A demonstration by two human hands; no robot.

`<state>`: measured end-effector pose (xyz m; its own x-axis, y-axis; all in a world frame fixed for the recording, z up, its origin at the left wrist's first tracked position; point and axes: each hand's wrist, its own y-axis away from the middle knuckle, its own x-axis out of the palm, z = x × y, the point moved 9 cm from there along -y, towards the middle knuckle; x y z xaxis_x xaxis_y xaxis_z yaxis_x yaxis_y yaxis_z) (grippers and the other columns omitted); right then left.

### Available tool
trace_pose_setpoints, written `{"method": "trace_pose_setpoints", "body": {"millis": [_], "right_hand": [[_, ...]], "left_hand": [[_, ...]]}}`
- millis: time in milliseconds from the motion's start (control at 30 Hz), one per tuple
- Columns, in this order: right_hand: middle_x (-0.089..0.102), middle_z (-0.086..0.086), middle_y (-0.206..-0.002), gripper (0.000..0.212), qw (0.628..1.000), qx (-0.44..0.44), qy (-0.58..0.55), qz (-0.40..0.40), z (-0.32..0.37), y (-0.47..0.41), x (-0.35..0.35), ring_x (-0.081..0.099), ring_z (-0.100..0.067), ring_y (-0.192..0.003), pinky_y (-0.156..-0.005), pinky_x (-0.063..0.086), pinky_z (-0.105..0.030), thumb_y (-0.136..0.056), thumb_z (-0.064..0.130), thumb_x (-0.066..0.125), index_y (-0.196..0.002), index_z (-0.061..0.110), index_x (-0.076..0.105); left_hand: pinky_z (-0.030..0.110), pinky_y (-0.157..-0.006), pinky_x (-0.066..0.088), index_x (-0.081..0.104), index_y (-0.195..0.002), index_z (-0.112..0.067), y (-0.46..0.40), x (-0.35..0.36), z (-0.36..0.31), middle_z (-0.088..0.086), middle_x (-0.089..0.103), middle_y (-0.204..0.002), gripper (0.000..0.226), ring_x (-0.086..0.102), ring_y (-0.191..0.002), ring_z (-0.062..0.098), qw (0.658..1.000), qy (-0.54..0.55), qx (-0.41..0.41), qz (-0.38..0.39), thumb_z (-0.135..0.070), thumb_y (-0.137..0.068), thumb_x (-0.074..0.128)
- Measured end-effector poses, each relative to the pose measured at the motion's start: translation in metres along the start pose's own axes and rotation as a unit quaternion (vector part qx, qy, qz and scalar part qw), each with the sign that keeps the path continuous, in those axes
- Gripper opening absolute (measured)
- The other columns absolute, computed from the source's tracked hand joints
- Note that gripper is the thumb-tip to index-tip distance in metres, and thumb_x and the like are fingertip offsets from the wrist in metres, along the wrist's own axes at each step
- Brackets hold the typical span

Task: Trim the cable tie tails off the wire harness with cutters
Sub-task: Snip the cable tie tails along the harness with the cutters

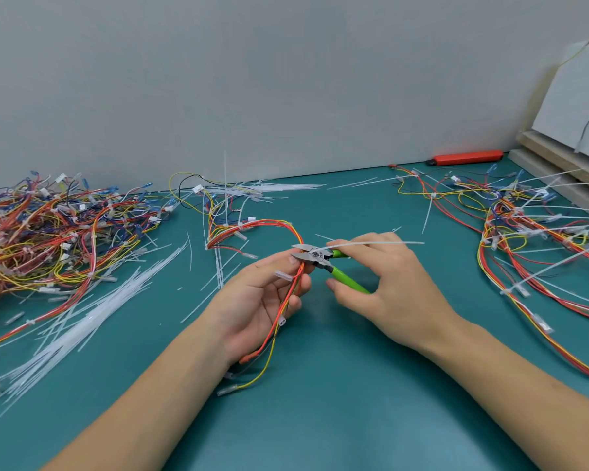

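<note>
Both forearms enter from the bottom edge over the teal desk [320,419]. Far left: tangled pile of harnesses [58,232], red, yellow and blue wires with white connectors. Just right of it and nearer, a loose spread of white cable ties [82,321] lying flat on the desk.

Centre: left hand [262,300], palm up, fingers curled round the wire harness [288,297] being worked; red, orange and yellow wires run through the palm, loop up and back toward the wall, and hang down past the wrist. Cutters [315,254] meet the harness at the left fingertips; metal jaws stand slightly apart, tips pointing left. A white cable tie tail [371,244] runs from the cutter head rightward across the right hand's knuckles.

Right hand [385,283] grips the green cutter handles, fingers wrapped over the upper one, thumb under the lower.

Right: second spread of harnesses [531,239] with long untrimmed ties sticking out. Behind, by the wall, a red utility knife [466,158]. Far right corner: leaning white board [578,107].
</note>
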<state>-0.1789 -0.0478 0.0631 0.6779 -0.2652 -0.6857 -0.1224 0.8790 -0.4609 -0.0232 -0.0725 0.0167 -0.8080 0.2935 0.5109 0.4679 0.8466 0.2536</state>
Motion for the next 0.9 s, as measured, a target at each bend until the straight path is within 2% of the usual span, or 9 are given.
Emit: {"method": "trace_pose_setpoints", "body": {"millis": [233,333,400,467,567,667,767,900], "right_hand": [[0.065,0.016,-0.117,0.044,1.000,-0.004,0.004,0.003,-0.0007,0.0008,0.0003,0.050,-0.012,-0.119,-0.104,0.043,-0.046,-0.085,0.044,0.070,-0.127,0.034,0.070],[0.065,0.015,-0.096,0.030,1.000,-0.006,0.000,0.010,-0.0029,0.0002,0.0010,0.053,-0.015,-0.100,-0.091,0.048,-0.041,-0.088,0.040,0.073,-0.118,0.035,0.072],[0.058,0.013,-0.081,0.021,1.000,0.002,0.006,0.016,-0.0041,-0.0008,0.0018,0.051,-0.014,-0.086,-0.078,0.048,-0.041,-0.089,0.046,0.069,-0.106,0.033,0.071],[0.052,0.009,-0.078,0.024,1.000,0.006,0.008,0.011,-0.0040,-0.0022,0.0000,0.049,-0.013,-0.080,-0.071,0.046,-0.038,-0.087,0.051,0.064,-0.101,0.033,0.068],[0.049,0.008,-0.079,0.024,1.000,0.008,-0.001,0.005,-0.0042,-0.0022,-0.0029,0.048,-0.012,-0.078,-0.068,0.044,-0.035,-0.088,0.051,0.066,-0.105,0.034,0.068],[0.052,0.012,-0.082,0.021,1.000,0.004,0.003,0.009,-0.0029,0.0013,0.0009,0.050,-0.009,-0.082,-0.076,0.047,-0.037,-0.090,0.044,0.072,-0.108,0.034,0.069],[0.061,0.018,-0.103,0.042,1.000,0.016,-0.002,0.007,-0.0016,0.0032,0.0040,0.055,-0.006,-0.104,-0.098,0.046,-0.041,-0.086,0.049,0.068,-0.124,0.030,0.069],[0.064,0.017,-0.112,0.054,1.000,0.024,-0.001,0.015,0.0003,0.0027,0.0030,0.054,-0.006,-0.113,-0.105,0.044,-0.043,-0.083,0.058,0.058,-0.128,0.031,0.068]], "left_hand": [[0.015,-0.046,0.049,0.082,-0.096,-0.017,0.0010,-0.0009,0.0010,0.002,0.075,-0.091,0.023,0.069,-0.065,0.008,1.000,-0.003,-0.016,-0.018,-0.021,-0.075,0.072],[0.015,-0.045,0.049,0.083,-0.093,-0.017,0.0001,-0.0010,0.0006,0.001,0.074,-0.088,0.022,0.068,-0.065,0.008,1.000,-0.002,-0.018,-0.021,-0.020,-0.074,0.072],[0.014,-0.045,0.048,0.083,-0.092,-0.017,-0.0002,-0.0009,0.0003,0.000,0.074,-0.086,0.021,0.068,-0.065,0.007,1.000,0.000,-0.018,-0.019,-0.020,-0.075,0.071],[0.014,-0.046,0.048,0.083,-0.093,-0.016,0.0001,-0.0010,0.0006,0.000,0.074,-0.087,0.022,0.068,-0.066,0.007,1.000,0.002,-0.017,-0.016,-0.020,-0.075,0.071],[0.015,-0.045,0.048,0.082,-0.094,-0.015,0.0005,-0.0010,0.0010,0.001,0.074,-0.089,0.022,0.068,-0.067,0.008,1.000,0.007,-0.015,-0.014,-0.020,-0.076,0.071],[0.015,-0.045,0.048,0.082,-0.094,-0.015,0.0002,-0.0004,0.0010,0.001,0.074,-0.089,0.021,0.068,-0.066,0.008,1.000,0.003,-0.013,-0.014,-0.019,-0.077,0.071],[0.015,-0.046,0.049,0.082,-0.093,-0.016,0.0002,-0.0008,0.0009,0.001,0.074,-0.089,0.019,0.069,-0.066,0.007,1.000,-0.004,-0.012,-0.017,-0.019,-0.079,0.069],[0.015,-0.046,0.049,0.083,-0.091,-0.016,-0.0001,-0.0010,0.0001,0.001,0.075,-0.088,0.019,0.069,-0.066,0.008,1.000,-0.016,-0.008,-0.016,-0.019,-0.079,0.068]]}}
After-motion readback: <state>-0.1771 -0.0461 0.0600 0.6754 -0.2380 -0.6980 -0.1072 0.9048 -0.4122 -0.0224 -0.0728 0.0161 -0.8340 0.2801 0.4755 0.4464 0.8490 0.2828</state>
